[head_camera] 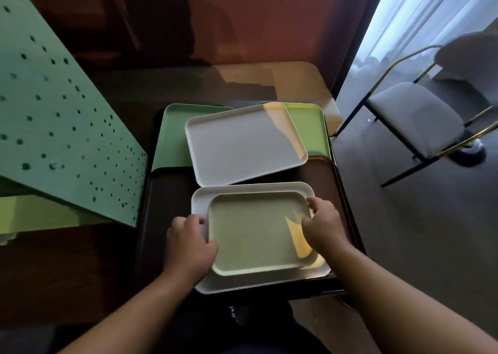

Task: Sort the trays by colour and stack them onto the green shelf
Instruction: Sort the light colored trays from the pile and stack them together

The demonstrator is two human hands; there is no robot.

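Note:
A small cream tray point(256, 232) lies inside a larger white tray point(204, 194) at the front of the pile. My left hand point(190, 242) grips the small tray's left edge and my right hand point(322, 225) grips its right edge. Behind them a second white tray point(242, 143) rests tilted on a mint green tray point(172, 138) and a lime green tray point(310, 130). Dark brown trays point(167, 205) lie underneath them all. The green perforated shelf point(54, 127) stands to the left.
The pile sits on a dark table point(242, 84) against a reddish wall. A grey padded chair point(415, 116) with a gold and black frame stands on the floor to the right, beside a bright curtain point(420, 11).

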